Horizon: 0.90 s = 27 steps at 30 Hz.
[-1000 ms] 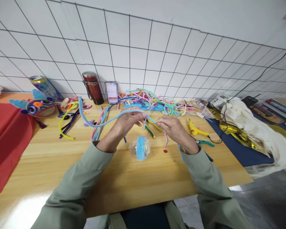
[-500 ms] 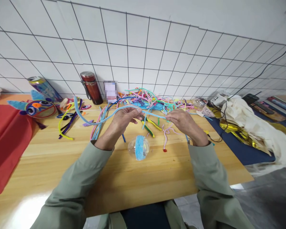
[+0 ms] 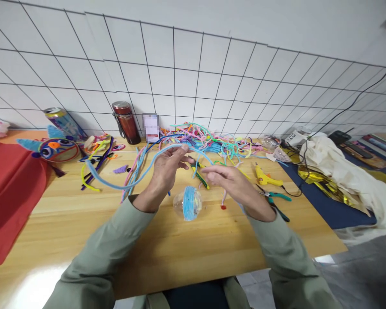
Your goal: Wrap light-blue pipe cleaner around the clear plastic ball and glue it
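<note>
And the right hand [image 3: 234, 182] comes back in toward the left hand [image 3: 165, 167], so the light-blue pipe cleaner [image 3: 119, 187], flatter between them a moment ago, now arches there. That looks like an easing of the stretch, with the strip being bent or adjusted. It is up above the wooden table [image 3: 186, 253], its long free end looping out to the left. The left hand pinches it between thumb and fingers; the right hand is narrow, fingers nearly straight beside the strip, and I cannot tell whether they grip it.

Now the count: two hands, one strip looped between them, and one clear ball [image 3: 189, 203] with a blue band, resting on the table just nearer the body. One yellow glue gun [image 3: 266, 177], one pair of teal-handled pliers [image 3: 281, 196] beside it, and one yellow-and-green tool [image 3: 201, 178], partly hidden behind the hands. One flask [image 3: 128, 122], one drink can [image 3: 64, 122], and by the wall one heap of pipe cleaners [image 3: 209, 145], too tangled to count singly.
</note>
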Motion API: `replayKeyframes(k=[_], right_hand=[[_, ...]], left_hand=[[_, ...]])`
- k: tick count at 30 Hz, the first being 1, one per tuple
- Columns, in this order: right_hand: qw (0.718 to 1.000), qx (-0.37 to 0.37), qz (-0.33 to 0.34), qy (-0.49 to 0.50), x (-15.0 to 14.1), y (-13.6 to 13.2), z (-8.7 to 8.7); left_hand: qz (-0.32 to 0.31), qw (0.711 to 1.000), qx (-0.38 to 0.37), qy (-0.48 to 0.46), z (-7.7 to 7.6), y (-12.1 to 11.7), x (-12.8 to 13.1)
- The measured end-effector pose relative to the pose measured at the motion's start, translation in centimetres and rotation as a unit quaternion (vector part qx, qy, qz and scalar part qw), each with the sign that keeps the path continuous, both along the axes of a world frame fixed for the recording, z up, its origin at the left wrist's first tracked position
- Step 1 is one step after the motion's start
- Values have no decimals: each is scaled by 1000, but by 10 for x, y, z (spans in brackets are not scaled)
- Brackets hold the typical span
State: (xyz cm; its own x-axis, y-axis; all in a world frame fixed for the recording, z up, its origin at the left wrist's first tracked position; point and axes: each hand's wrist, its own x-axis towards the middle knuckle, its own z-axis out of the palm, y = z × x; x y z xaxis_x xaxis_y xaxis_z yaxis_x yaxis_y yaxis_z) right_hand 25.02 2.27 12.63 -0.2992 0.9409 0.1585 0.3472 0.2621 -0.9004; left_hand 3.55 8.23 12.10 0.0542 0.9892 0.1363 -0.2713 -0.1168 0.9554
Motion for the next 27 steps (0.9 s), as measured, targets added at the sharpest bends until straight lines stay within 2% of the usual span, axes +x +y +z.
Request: replayKeyframes(k=[2, 4, 6, 8, 13, 18, 21, 27], right_hand=[[992, -71, 16, 102, -14, 5, -12], [973, -99, -4, 210, -23, 9, -19], [952, -90, -38, 289, -27, 11, -21], [941, -64, -73, 323, -27, 11, -21], [947, 11, -135, 292, -22, 13, -21], [940, 50, -170, 291, -18, 14, -21], [936, 62, -170, 301, -19, 14, -22], [958, 64, -145, 240, -26, 10, -25]], left_hand=[[-6, 1000, -2, -23, 0, -6, 4], [-18, 999, -4, -35, -2, -10, 8], [-40, 999, -11, -33, -5, -15, 13], [-73, 997, -23, -25, -7, -20, 17], [-138, 989, -50, -26, -4, -31, 23], [-135, 988, -56, -50, -2, -31, 22], [-129, 989, -58, -51, -4, -31, 23], [-133, 990, -38, -30, -6, -35, 23]])
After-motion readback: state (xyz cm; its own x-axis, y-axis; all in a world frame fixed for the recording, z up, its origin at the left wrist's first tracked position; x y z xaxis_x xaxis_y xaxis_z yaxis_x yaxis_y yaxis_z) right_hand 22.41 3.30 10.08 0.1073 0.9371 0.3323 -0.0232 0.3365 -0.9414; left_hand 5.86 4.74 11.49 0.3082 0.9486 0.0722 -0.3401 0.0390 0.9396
